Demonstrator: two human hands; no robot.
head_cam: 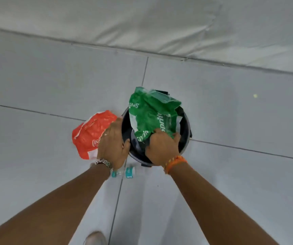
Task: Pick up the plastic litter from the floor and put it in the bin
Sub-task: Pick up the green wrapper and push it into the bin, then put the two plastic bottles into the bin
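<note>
Right hand [162, 147] grip pinching green wrapper [151, 114], long axis upright in bin [186, 131]; left hand [113, 144] spread.

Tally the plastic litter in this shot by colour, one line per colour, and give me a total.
Green: 1, the green wrapper going into the bin, in the grip of the right hand.
Red: 1, the red wrapper on the floor beside the bin, partly behind the left hand.
Clear: 1, the clear bottle lying on the floor.
Total: 3
</note>
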